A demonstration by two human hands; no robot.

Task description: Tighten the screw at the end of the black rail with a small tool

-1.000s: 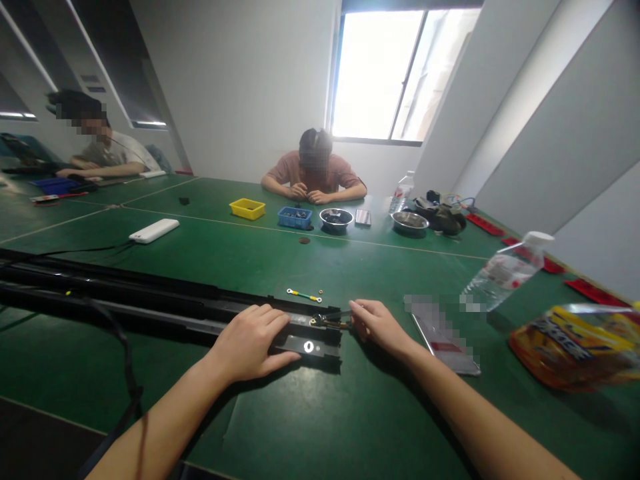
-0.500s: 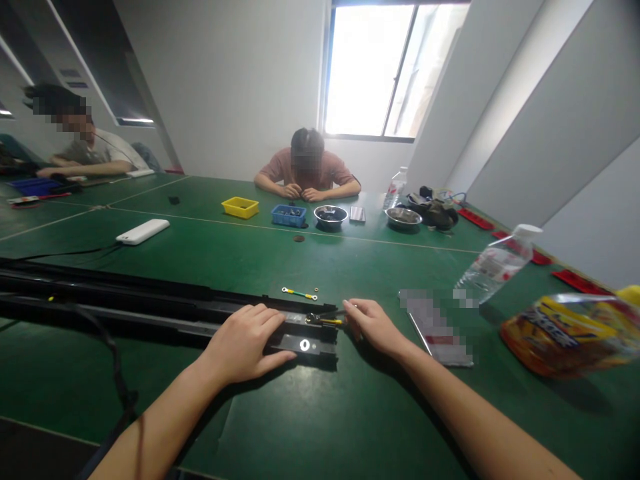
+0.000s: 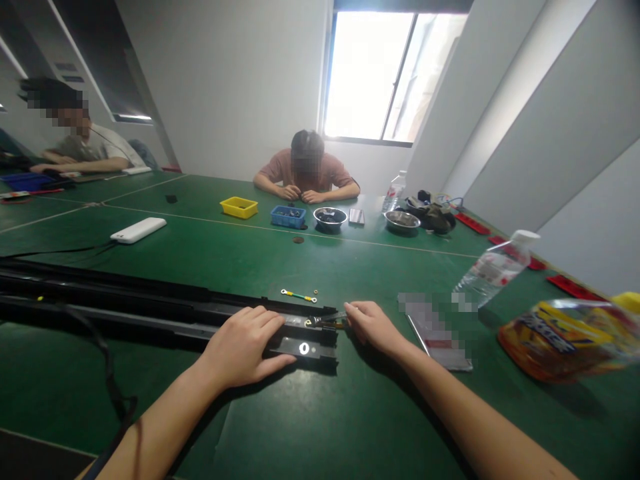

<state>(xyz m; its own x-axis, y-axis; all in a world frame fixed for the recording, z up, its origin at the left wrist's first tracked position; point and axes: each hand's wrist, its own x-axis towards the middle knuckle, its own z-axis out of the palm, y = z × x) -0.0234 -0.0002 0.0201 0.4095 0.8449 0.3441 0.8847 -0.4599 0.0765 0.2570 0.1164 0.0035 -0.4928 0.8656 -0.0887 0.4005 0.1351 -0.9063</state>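
My left hand (image 3: 247, 347) lies over the end of a long black metal rail (image 3: 190, 310), fingers stretched across it and thumb spread along the near side. My right hand (image 3: 373, 327) is closed on the handle of a slim metal wrench (image 3: 330, 319), just beyond the rail's end. The wrench's head rests at a small brass-coloured nut (image 3: 308, 323) in the channel. Beneath the handle shows part of a yellow-ended wire. A short green-yellow ground wire (image 3: 299, 295) with ring lugs and a small brass nut (image 3: 315, 291) lie behind the rail.
At right are a phone (image 3: 437, 333), a tilted water bottle (image 3: 500, 267) and an orange-filled bag (image 3: 555, 340). A yellow bin (image 3: 239, 207), blue bin (image 3: 289, 216) and metal bowls stand farther back. Two people sit at the table. A black cable (image 3: 107, 367) crosses at left.
The wrench handle has swung slightly toward me, over the yellow-ended wire, and my right hand has shifted a little. My left hand stays on the rail. The view has tilted slightly.
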